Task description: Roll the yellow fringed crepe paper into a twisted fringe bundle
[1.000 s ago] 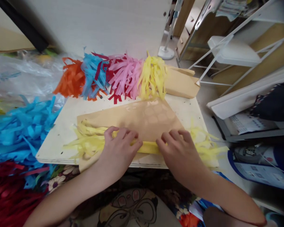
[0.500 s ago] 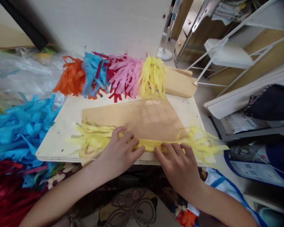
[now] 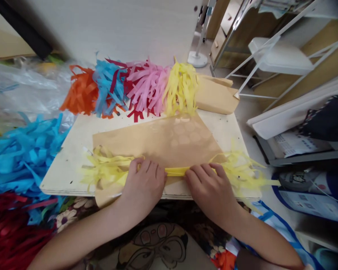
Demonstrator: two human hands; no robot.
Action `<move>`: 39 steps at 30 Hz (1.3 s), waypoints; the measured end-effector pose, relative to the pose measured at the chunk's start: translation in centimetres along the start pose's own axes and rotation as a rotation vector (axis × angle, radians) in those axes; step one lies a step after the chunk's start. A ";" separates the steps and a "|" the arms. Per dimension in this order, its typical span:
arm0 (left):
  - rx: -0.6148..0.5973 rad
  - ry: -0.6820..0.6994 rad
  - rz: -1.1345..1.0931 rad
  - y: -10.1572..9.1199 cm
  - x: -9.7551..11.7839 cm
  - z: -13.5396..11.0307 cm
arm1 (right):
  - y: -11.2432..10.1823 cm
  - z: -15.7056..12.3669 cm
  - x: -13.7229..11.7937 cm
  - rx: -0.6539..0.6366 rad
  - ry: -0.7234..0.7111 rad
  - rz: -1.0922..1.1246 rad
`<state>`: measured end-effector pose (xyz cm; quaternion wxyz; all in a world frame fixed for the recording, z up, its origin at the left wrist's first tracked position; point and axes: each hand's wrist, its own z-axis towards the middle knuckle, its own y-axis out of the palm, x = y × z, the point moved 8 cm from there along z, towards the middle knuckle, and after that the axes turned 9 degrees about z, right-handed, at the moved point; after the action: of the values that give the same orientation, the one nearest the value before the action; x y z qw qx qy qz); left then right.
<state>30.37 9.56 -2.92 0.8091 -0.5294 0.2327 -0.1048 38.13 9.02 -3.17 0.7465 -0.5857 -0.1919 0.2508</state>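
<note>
Between my two hands runs the rolled middle of a yellow paper tassel (image 3: 175, 171), with fringed strips spreading out at both ends. My left hand (image 3: 145, 178) is closed over the roll, fingers curled down on it. On the other side, my right hand (image 3: 210, 183) grips it with its fingers bent over the top; both thumbs are mostly hidden. Under the tassel lies a sheet of brown kraft paper (image 3: 146, 140), its left corner hanging past the near edge of the white board (image 3: 62, 172).
Along the board's back lie orange (image 3: 83, 90), blue (image 3: 109, 86), pink (image 3: 149, 84) and yellow (image 3: 183, 88) tassels beside a folded brown paper piece (image 3: 218, 93). Blue strips (image 3: 25, 150) and dark red strips (image 3: 14, 228) heap at left. A white folding chair (image 3: 281, 56) stands at right.
Both hands have gone from spread fingertips resting on the tassel to closed fingers around its middle. The yellow band between them looks narrower and tighter.
</note>
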 end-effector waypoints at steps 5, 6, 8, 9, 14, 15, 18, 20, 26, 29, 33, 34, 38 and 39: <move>-0.019 -0.072 -0.018 -0.8 -0.8 -0.4 | -0.5 0.0 2.2 -0.008 0.011 -0.040; -0.022 -0.084 -0.029 -0.9 -1.0 -0.5 | -0.5 0.0 2.3 -0.016 0.000 -0.043; -0.026 -0.100 -0.042 -1.0 -1.3 -0.5 | -0.4 0.2 2.4 -0.039 -0.020 -0.045; -0.031 -0.103 -0.042 -1.0 -1.5 -0.5 | -0.4 0.3 2.4 -0.054 -0.024 -0.047; -0.059 -0.102 -0.015 -0.6 -2.1 -0.1 | -0.3 0.6 2.6 -0.081 0.013 -0.083; -0.060 -0.106 -0.008 -0.5 -2.2 0.0 | -0.3 0.6 2.6 -0.080 0.019 -0.087; -0.075 -0.117 0.008 -0.4 -2.3 0.1 | -0.3 0.8 2.7 -0.084 0.016 -0.088; -0.085 -0.117 0.016 -0.3 -2.3 0.2 | -0.3 1.0 2.8 -0.091 0.016 -0.093; -0.058 -0.137 0.066 -0.3 -1.9 0.1 | 0.3 1.3 3.1 -0.165 0.046 -0.105; -0.056 -0.143 0.062 -0.3 -1.9 0.1 | 0.4 1.3 3.1 -0.193 0.047 -0.104; -0.078 -0.161 0.019 -0.2 -1.9 0.1 | 0.5 1.5 3.0 -0.222 0.042 -0.119; -0.087 -0.164 0.012 -0.2 -1.9 0.2 | 0.5 1.5 3.0 -0.229 0.035 -0.121; -0.148 -0.147 0.029 0.2 -1.8 0.3 | 0.9 1.7 3.1 -0.269 -0.012 -0.112; -0.164 -0.138 0.035 0.3 -1.7 0.4 | 1.0 1.8 3.1 -0.281 -0.021 -0.109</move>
<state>29.02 10.70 -2.61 0.7789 -0.5955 0.1935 -0.0347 39.42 12.46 -3.75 0.6676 -0.6704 -0.2647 0.1867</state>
